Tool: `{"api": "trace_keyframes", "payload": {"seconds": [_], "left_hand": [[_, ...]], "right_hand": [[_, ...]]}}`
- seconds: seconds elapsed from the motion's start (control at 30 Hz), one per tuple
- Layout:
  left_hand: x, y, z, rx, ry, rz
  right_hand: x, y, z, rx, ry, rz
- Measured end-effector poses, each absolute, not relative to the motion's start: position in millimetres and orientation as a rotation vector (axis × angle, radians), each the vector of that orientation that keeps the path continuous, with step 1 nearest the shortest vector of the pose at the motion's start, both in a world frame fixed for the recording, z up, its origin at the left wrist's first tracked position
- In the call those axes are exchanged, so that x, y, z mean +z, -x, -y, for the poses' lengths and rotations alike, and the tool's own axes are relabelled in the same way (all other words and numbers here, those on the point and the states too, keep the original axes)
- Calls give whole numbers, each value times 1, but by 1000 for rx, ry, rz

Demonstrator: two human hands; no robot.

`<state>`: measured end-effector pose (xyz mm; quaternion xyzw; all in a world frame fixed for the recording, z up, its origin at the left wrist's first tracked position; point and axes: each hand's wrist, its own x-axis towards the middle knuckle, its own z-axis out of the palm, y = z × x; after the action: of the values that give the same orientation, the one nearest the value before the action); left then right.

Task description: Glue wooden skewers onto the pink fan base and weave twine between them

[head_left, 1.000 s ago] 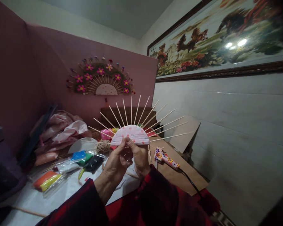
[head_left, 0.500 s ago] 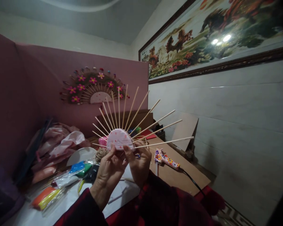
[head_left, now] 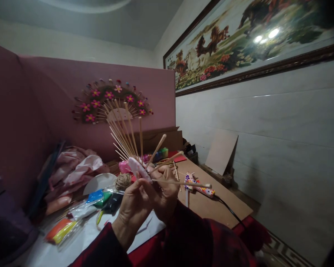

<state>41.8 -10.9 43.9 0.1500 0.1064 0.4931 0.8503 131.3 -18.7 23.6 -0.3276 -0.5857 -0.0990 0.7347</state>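
Note:
Both my hands hold a half-round, pink-and-white cloth-covered piece [head_left: 137, 170] with several thin wooden sticks [head_left: 128, 135] fanning out from its curved edge. It is turned nearly edge-on, its patterned face toward the left. My left hand [head_left: 136, 202] grips the lower edge, thumb up against it. My right hand [head_left: 165, 191] is closed round the right end, close beside the lowest sticks. Part of the piece is hidden behind the fingers. To the right of my hands a flower-patterned hot glue gun [head_left: 198, 186] lies on a brown board, its cord running off right.
A ball of twine [head_left: 123, 181], a white paper plate [head_left: 100, 181] and bagged coloured clay [head_left: 61, 230] lie on the left. Pink cloth [head_left: 72, 167] is heaped behind them. A finished flowered fan [head_left: 111, 102] hangs on the pink panel. A brown board [head_left: 222, 204] covers the right side.
The fan piece has been turned from facing me to nearly edge-on, its sticks now bunched in view and pointing up, left and right. Both hands have kept hold and shifted slightly down.

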Motion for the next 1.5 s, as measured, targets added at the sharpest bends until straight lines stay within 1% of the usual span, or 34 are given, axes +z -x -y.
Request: {"api": "trace_keyframes", "payload": {"seconds": [0.27,0.37,0.47,0.6,0.8,1.1,1.27,1.33,1.4,1.43,1.5], "left_hand": [[31,-33,2,882,-506,-64],[26,-35,-1,912,-569,-56],[20,-36,-4,1018,-583,-79],[17,-32,-8,1043,-452,-170],[27,-32,-3,976,-346,-230],[43,-44,11,1030,-301,-358],[39,-48,8,1107,-466,-338],[35,-51,9,1122,-643,-442],[30,-53,9,1184,-953,-599],[28,-52,9,1281,-1156,-701],[25,-50,9,1601,-1624,-901]], "right_hand": [[18,-131,15,-243,643,1283],[17,-132,13,-254,632,1307],[15,-133,12,-332,631,1320],[16,-134,13,-442,672,1330],[20,-133,15,-478,683,1360],[18,-137,12,-449,747,1401],[25,-133,14,-241,775,1228],[28,-133,13,-133,785,1098],[30,-133,9,-3,765,990],[31,-134,7,79,751,939],[33,-134,2,240,720,834]]}}
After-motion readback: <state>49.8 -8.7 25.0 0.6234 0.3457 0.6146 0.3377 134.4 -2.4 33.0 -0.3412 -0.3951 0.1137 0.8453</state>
